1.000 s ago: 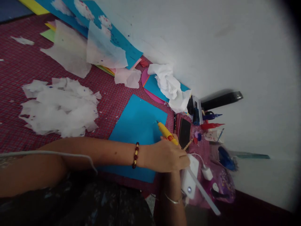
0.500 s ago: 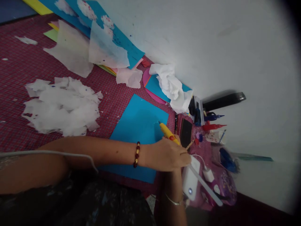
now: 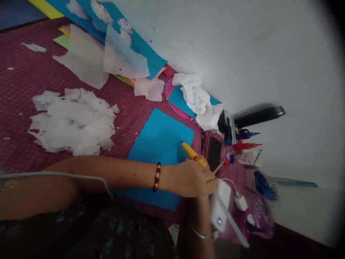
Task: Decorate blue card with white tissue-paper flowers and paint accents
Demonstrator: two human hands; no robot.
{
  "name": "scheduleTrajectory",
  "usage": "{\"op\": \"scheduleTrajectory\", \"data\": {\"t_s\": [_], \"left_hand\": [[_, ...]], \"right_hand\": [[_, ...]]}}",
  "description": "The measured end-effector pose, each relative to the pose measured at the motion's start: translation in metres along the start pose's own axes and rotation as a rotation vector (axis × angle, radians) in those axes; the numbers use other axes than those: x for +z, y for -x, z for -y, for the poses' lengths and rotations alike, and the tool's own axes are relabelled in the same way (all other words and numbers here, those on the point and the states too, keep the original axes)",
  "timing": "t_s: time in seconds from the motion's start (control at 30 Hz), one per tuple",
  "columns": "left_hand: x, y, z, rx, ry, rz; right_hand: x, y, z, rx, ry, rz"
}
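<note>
A yellow hot glue gun (image 3: 191,151) points its dark nozzle down at a blue sheet of paper (image 3: 161,133). Reaching across from the left, my left hand (image 3: 191,178) wears a beaded bracelet and is closed at the rear of the gun. From under its fingers sticks out a long whitish glue stick (image 3: 233,223). My right hand (image 3: 204,161), its wrist with a silver bangle below, is mostly hidden behind the left one and appears wrapped round the gun's handle.
A ruffled white paper piece (image 3: 74,120) lies left on the checked cloth. Tissue sheets (image 3: 125,54) and crumpled tissue (image 3: 198,99) lie along the wall. At right are a dark phone (image 3: 215,154), a white power bank (image 3: 221,205), a charger (image 3: 240,202) and a paper cup (image 3: 248,158).
The free end of the glue stick has swung down and slightly left. The glue gun's nozzle has shifted a little left over the blue paper; both hands stay nearly in place.
</note>
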State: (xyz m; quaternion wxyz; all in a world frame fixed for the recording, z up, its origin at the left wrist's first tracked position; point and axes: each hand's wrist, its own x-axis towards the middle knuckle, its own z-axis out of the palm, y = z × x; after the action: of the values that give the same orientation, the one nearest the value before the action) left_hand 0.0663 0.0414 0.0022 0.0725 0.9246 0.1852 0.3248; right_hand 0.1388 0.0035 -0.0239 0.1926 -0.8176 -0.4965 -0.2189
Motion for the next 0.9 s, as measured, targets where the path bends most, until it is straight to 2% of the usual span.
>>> {"op": "scheduleTrajectory", "data": {"t_s": [0.13, 0.27, 0.47, 0.67, 0.9], "left_hand": [[0.002, 0.001, 0.002, 0.079, 0.019, -0.036], [0.004, 0.002, 0.003, 0.078, 0.006, -0.059], [0.001, 0.001, 0.004, 0.048, 0.017, -0.006], [-0.005, 0.002, 0.006, 0.064, 0.052, -0.012], [0.002, 0.002, 0.004, 0.016, 0.014, 0.03]], "right_hand": [[0.001, 0.003, 0.011, -0.01, 0.054, -0.077], [-0.002, 0.001, 0.014, -0.004, 0.185, -0.013], [-0.011, -0.004, -0.007, -0.017, -0.074, 0.198], [-0.011, -0.003, -0.012, 0.022, -0.279, 0.124], [0.004, -0.02, -0.009, 0.064, -0.283, 0.208]]}}
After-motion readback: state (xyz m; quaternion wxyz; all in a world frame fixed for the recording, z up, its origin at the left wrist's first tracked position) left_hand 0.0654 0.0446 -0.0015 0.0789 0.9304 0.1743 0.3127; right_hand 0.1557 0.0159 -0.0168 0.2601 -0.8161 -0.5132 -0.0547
